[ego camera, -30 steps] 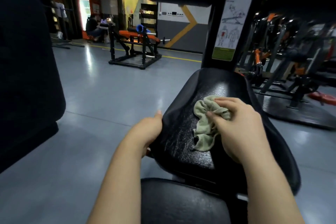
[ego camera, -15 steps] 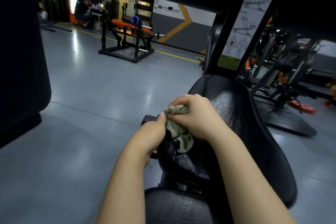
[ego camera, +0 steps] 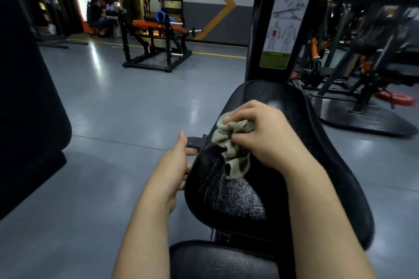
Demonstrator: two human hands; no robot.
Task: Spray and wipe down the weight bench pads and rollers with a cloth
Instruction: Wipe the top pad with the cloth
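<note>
Grey-green cloth (ego camera: 231,142) sits bunched on the upper left part of the black seat pad (ego camera: 226,199), clenched in the right hand (ego camera: 267,133). That hand's fingers (ego camera: 244,108) curl over the top of the wad and its thumb presses in from below, so most of the fabric spills out toward the left and hangs down past the heel of the palm onto the vinyl. Below the cloth the pad's surface glistens with fine streaks and droplets. The left hand (ego camera: 174,165) is at the pad's left edge, its fingers hooked under the rim and its thumb lying straight alongside, close to a small black bracket (ego camera: 196,141) that juts from the frame. A second black pad (ego camera: 222,260) lies nearer, at the bottom. Behind the seat rises a black upright bearing an exercise placard (ego camera: 285,18), and an orange-padded bench (ego camera: 156,45) stands well apart on the grey floor (ego camera: 113,120).
</note>
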